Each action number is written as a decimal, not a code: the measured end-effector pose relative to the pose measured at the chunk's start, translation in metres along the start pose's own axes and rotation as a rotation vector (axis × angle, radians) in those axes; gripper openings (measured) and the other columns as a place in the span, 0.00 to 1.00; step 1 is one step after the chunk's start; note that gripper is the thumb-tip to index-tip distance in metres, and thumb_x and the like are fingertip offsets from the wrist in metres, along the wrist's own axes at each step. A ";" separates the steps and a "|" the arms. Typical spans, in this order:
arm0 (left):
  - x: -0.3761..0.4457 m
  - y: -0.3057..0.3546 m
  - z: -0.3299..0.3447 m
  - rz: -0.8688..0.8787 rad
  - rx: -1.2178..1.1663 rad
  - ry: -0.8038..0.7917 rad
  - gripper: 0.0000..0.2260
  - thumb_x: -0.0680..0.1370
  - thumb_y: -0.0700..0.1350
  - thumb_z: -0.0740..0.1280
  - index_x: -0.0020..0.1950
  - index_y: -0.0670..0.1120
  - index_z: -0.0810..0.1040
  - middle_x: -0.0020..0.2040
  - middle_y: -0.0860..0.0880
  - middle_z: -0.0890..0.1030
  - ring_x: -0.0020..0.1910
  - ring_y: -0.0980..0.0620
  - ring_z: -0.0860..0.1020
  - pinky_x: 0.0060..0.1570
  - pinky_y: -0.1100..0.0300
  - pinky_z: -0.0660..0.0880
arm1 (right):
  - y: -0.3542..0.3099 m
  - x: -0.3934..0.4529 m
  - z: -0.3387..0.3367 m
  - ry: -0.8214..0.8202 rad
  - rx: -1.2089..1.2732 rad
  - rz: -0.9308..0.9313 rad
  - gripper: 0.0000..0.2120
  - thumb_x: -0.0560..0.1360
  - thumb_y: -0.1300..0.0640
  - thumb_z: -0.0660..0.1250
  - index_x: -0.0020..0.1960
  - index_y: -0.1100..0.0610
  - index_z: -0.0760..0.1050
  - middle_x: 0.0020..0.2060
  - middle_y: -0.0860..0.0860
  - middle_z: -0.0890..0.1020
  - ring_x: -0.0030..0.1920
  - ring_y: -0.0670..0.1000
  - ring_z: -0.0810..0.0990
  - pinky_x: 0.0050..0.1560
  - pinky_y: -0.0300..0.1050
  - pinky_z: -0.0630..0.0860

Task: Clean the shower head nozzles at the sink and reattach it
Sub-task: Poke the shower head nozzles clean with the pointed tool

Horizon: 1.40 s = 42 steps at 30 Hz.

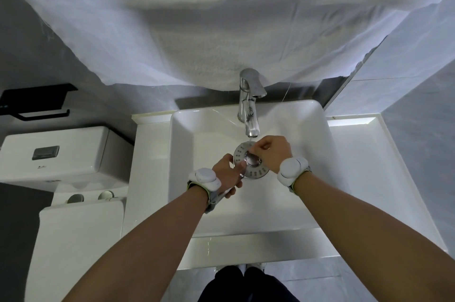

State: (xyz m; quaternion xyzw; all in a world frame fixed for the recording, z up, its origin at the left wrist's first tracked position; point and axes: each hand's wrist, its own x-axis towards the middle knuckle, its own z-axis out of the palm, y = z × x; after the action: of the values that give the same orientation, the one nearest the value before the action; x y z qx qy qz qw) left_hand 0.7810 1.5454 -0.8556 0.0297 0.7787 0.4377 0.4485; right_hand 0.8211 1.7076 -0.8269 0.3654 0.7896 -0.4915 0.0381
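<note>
Pale tiled bathroom floor [307, 284] at the very bottom, dark trousers [246, 287] and light shoes just showing above it. Next up, glossy white counter ledge [246, 250] in front of a square white sink [327, 154]. Over the basin, two bare forearms reaching in, each wrist strapped with a white rounded sensor. Left hand [227, 173] curled round the chrome handle of the shower head [253, 168], thumb laid up against the disc's near edge. Round nozzle face turned upward, tilted slightly, held above the basin directly beneath the spout. Right hand [273, 151] on the far right side of the disc, fingers bent, fingertips pressed onto the nozzle face near its shiny centre cap; cannot tell whether anything small pinched between them. Hands close together, both on the same fitting. Thin stream of water dropping from the chrome faucet [250, 102] onto the disc's far rim. Off to the left, white toilet [78, 225] with lid down and cistern [61, 151] behind it, black paper holder [37, 102] on the grey wall. Farthest back, crumpled white sheet [221, 18] draped across the wall above the faucet.
</note>
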 end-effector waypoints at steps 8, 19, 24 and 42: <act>0.009 -0.009 0.002 -0.007 0.006 0.010 0.13 0.78 0.58 0.63 0.49 0.48 0.68 0.30 0.46 0.78 0.18 0.49 0.66 0.20 0.64 0.63 | 0.000 -0.005 0.004 0.031 -0.121 -0.090 0.05 0.69 0.55 0.75 0.37 0.51 0.81 0.36 0.48 0.83 0.39 0.51 0.81 0.44 0.45 0.80; 0.012 -0.008 0.009 0.020 -0.033 0.019 0.14 0.78 0.58 0.64 0.51 0.48 0.69 0.30 0.46 0.79 0.19 0.49 0.67 0.20 0.63 0.64 | 0.001 0.005 0.001 0.123 -0.078 -0.077 0.06 0.70 0.60 0.73 0.36 0.51 0.81 0.37 0.50 0.84 0.39 0.52 0.82 0.45 0.46 0.81; 0.016 -0.002 0.005 -0.029 0.063 -0.019 0.18 0.76 0.51 0.71 0.58 0.46 0.68 0.36 0.45 0.80 0.21 0.51 0.71 0.22 0.62 0.69 | 0.003 0.003 0.002 -0.005 -0.056 -0.054 0.05 0.73 0.63 0.70 0.43 0.54 0.80 0.35 0.45 0.80 0.37 0.47 0.78 0.38 0.34 0.73; 0.015 -0.003 -0.014 0.006 0.328 -0.136 0.09 0.78 0.48 0.68 0.42 0.45 0.73 0.35 0.47 0.80 0.19 0.53 0.74 0.23 0.62 0.73 | 0.003 0.005 -0.014 -0.377 -0.050 0.204 0.18 0.79 0.48 0.62 0.37 0.59 0.77 0.26 0.53 0.72 0.24 0.50 0.64 0.24 0.37 0.62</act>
State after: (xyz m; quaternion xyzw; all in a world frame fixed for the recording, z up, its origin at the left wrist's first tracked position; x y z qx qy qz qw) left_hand 0.7635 1.5409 -0.8649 0.1345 0.8075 0.3031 0.4878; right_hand 0.8235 1.7224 -0.8245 0.3440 0.7394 -0.5250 0.2437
